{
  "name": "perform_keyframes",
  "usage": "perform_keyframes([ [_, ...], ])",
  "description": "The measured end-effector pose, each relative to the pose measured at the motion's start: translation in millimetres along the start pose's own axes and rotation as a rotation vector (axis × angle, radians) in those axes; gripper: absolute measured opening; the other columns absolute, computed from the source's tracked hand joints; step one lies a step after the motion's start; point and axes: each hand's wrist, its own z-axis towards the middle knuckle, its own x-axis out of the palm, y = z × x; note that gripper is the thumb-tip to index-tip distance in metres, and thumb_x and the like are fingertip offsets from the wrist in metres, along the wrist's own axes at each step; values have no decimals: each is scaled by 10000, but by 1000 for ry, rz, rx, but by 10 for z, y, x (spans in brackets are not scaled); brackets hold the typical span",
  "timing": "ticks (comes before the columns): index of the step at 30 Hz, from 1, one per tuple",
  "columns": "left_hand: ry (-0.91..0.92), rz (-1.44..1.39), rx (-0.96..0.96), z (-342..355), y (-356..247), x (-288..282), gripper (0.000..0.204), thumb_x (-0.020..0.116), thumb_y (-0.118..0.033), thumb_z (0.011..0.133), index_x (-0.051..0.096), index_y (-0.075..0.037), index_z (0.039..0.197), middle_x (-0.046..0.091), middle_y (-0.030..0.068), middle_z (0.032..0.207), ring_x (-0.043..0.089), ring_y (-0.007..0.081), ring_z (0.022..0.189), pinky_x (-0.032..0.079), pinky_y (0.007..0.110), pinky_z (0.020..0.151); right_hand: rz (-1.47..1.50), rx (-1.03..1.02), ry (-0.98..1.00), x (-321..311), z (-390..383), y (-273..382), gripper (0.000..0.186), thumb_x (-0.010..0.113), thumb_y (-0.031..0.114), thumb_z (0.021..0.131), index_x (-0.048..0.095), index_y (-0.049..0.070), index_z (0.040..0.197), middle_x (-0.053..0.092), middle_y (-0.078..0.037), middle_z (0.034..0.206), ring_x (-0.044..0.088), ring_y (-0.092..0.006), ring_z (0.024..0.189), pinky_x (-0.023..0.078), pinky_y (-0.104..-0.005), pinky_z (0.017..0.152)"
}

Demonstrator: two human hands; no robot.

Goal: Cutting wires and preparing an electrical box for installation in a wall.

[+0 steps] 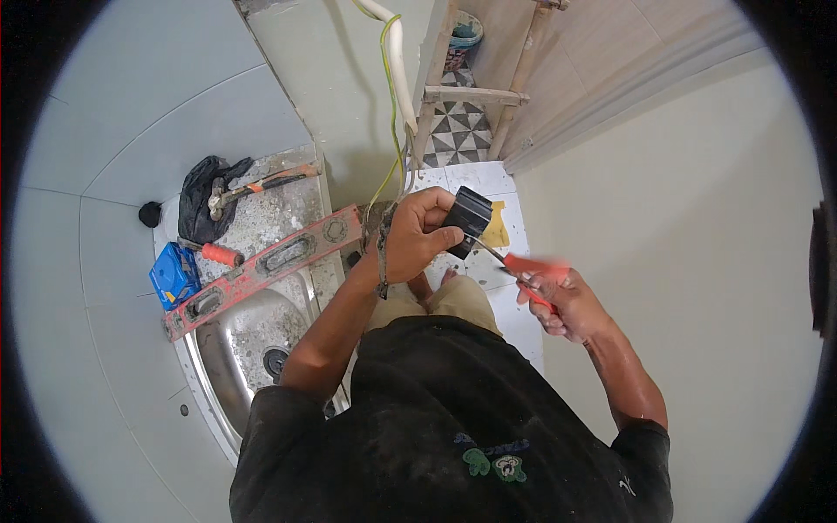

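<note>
A small black plastic box (471,212), which looks like an electrical back box, is gripped in my left hand (417,235) between thumb and fingers. My right hand (565,305) is wrapped round the handles of red-handled pliers (528,265), blurred in part by motion. The slim metal jaws reach to the lower edge of the box, close to my left thumb. Whether they bite on the plastic cannot be made out. Just beyond my left hand, a yellow-green wire (394,113) and a white conduit (397,52) hang down along the wall.
At left, a red spirit level (270,265) lies across a dusty counter and steel sink (228,349). Around it are a hammer (261,185), a black plastic bag (199,205), a red-handled tool (221,254) and a blue pack (173,275). A wooden ladder (475,94) stands ahead, near a bucket (464,39).
</note>
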Motion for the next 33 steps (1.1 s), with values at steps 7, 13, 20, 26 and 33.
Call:
perform_keyframes([
  [7, -46, 270, -71, 41, 84, 9, 226, 587, 92, 809, 583, 39, 1029, 696, 107, 930, 661, 108, 832, 554, 279, 755, -1224, -1125, -608, 48, -48, 59, 161, 746, 109, 786, 649, 27, 884, 598, -108, 701, 576, -276, 587, 491, -345, 555],
  [13, -113, 240, -44, 64, 240, -1, 220, 613, 72, 782, 600, 36, 999, 710, 93, 911, 663, 106, 818, 536, 259, 732, -882, -553, -508, 75, -84, 94, 141, 711, 89, 814, 637, -9, 884, 570, -98, 618, 566, -193, 529, 465, -312, 523],
  [20, -98, 231, -28, 60, 370, -9, 189, 616, 50, 797, 600, 31, 985, 708, 94, 892, 661, 97, 819, 528, 258, 734, -440, -204, -81, -154, -34, 55, 169, 599, 108, 869, 611, -61, 865, 555, -124, 595, 524, -161, 515, 416, -316, 491],
  [26, -139, 81, -143, 102, 363, -66, 177, 614, 57, 802, 605, 45, 978, 704, 114, 878, 667, 124, 767, 552, 281, 687, -1394, -975, -506, 29, 149, -356, 97, 663, 87, 822, 628, 29, 891, 545, -88, 706, 556, -248, 604, 467, -375, 496],
  [33, -59, 185, -217, 127, 378, -77, 194, 622, 60, 794, 616, 34, 986, 704, 90, 867, 654, 113, 734, 541, 271, 686, -1455, -947, -783, -137, 314, -203, 154, 707, 27, 762, 603, 50, 874, 571, -101, 750, 584, -281, 690, 486, -393, 560],
])
